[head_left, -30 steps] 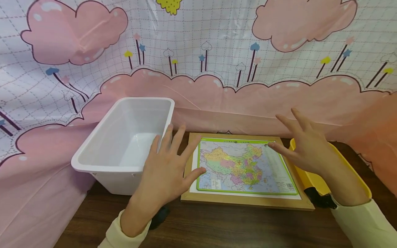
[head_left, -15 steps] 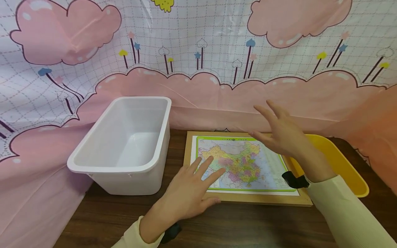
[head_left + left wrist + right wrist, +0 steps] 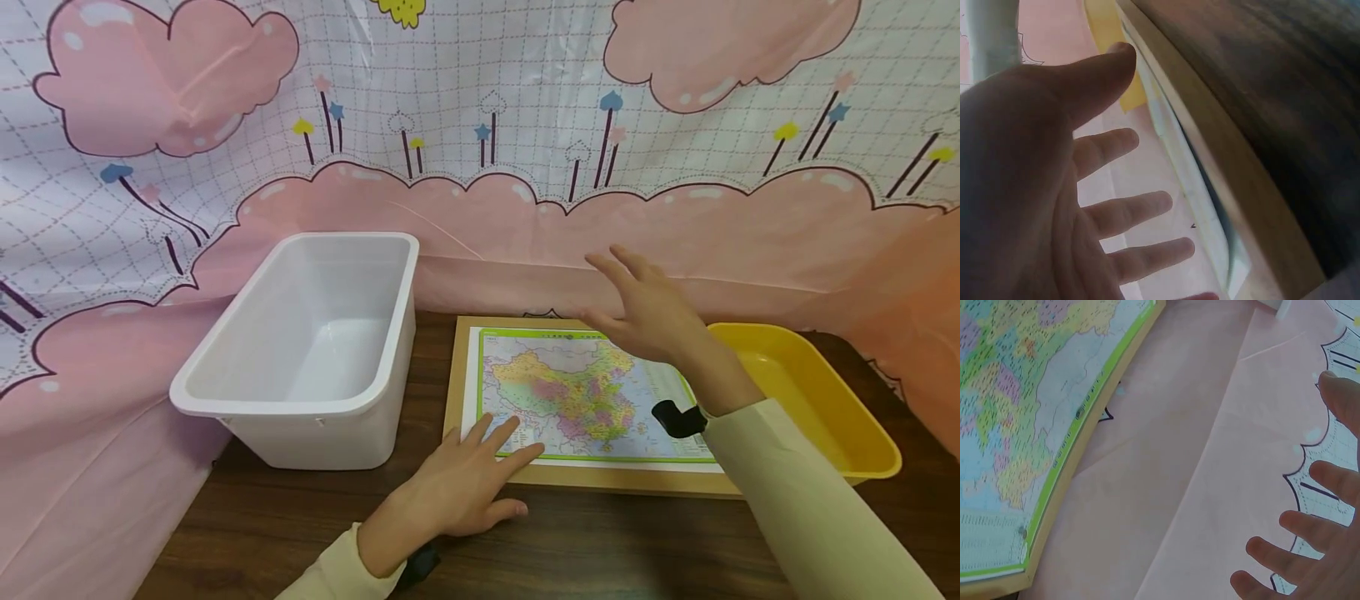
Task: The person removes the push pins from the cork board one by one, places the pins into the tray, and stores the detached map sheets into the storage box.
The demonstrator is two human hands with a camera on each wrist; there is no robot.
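Note:
A map sheet with a green border lies in a shallow wooden frame on the dark table. My left hand hovers by the frame's near left corner, fingers spread and holding nothing. In the left wrist view the fingers of that hand stand apart from the frame's edge. Over the map's upper right part hangs my right hand, its fingers spread and nothing in them. The right wrist view has this hand away from the map.
A deep white tub stands to the left of the frame. To its right sits a yellow tray, partly behind my right forearm. A pink patterned cloth hangs behind the table.
My left hand has come down and right, from beside the white tub to the frame's near edge. My right hand has moved left from near the yellow tray to over the map.

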